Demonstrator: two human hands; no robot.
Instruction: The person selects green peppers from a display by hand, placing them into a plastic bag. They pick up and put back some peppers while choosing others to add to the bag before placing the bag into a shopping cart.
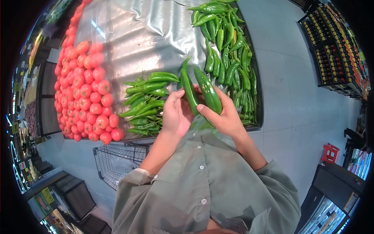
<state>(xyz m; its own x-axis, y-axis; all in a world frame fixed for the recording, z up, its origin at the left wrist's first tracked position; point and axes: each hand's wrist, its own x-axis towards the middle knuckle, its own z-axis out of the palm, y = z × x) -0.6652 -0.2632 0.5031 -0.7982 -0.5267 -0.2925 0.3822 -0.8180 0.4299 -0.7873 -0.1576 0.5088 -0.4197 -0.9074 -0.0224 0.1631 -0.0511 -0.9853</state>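
Just above the front edge of the display, my left hand [176, 113] is closed around a long, slim green chili pepper [188, 89] with its tip pointing up. Beside it, my right hand [226, 117] grips a wider, glossy green pepper [208, 91], thumb across its lower end. The two peppers are held side by side, tilted slightly. What looks like clear plastic [198, 125] hangs below my hands, partly hidden. A small group of green peppers [146, 103] lies left of my hands, and a larger pile of green peppers [233, 70] lies to the right.
Red tomatoes [87, 95] are stacked on the display's left side. A bare silver liner [136, 35] covers its middle. A wire shopping cart [117, 162] stands at lower left. Shelves of bottles [331, 50] and a red crate [330, 153] are on the right.
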